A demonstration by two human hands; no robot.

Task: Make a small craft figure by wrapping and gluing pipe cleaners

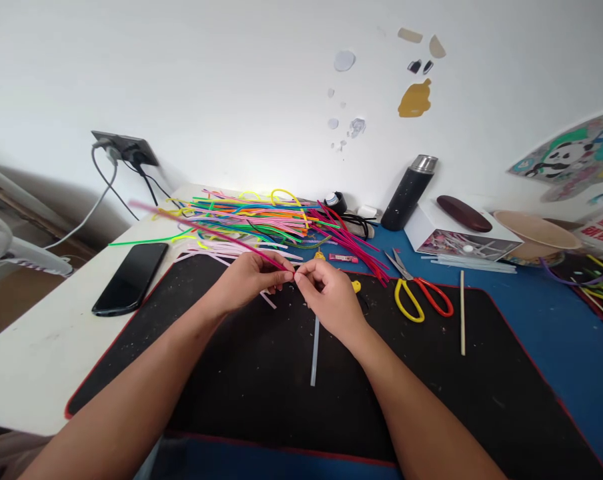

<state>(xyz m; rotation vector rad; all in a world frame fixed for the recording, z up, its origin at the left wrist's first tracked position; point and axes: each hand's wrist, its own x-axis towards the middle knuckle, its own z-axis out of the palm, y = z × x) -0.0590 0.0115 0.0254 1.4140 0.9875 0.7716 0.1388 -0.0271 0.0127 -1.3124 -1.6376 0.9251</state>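
A long magenta pipe cleaner (221,236) slants up to the left from my fingers. My left hand (259,279) pinches it near its lower right end. Thumb and fingertips of my right hand (326,293) close on the tip of that same end, touching my left fingertips. Under my hands lies a black mat (281,393) with a red edge. A translucent glue stick (315,353) rests on it just below my right hand. Something small and yellow (356,287) shows partly behind my right hand; the rest is hidden.
Behind my hands lies a heap of coloured pipe cleaners (251,217), with magenta ones (351,240) beside it. Scissors (406,287) and a pale stick (462,313) are on the right. A phone (131,279) lies left; a black flask (409,193) and white box (466,230) stand behind.
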